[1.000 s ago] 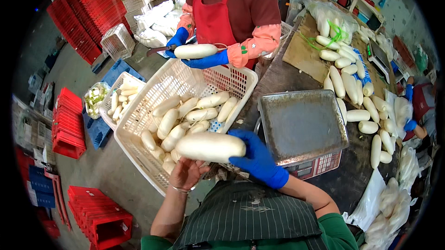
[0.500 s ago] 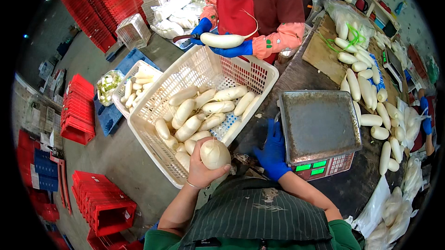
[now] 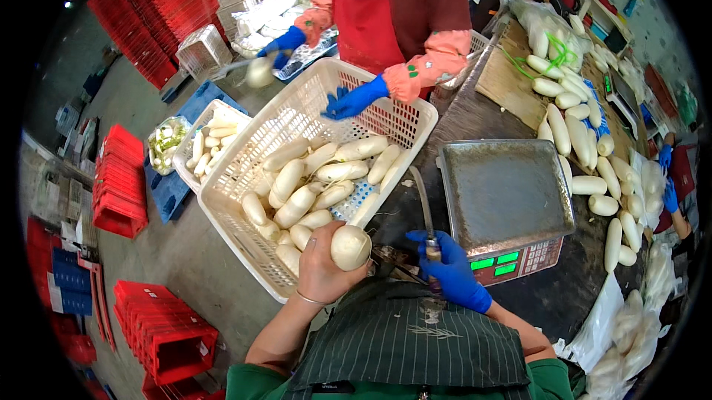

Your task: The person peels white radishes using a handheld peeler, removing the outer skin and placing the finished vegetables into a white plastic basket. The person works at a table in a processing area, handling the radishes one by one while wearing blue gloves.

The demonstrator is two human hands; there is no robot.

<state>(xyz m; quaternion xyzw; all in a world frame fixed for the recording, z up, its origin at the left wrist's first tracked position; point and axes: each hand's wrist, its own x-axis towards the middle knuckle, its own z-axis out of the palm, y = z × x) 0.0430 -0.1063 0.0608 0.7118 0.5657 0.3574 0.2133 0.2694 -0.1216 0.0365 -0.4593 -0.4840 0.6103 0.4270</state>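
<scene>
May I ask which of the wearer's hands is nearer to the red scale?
Right. The right hand, gripping a curved knife, is just left of the scale; the left hand is farther left, holding a radish by the crate.

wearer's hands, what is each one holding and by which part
The left hand holds a white radish, gripped around its side; the right hand holds a curved knife by its handle.
</scene>
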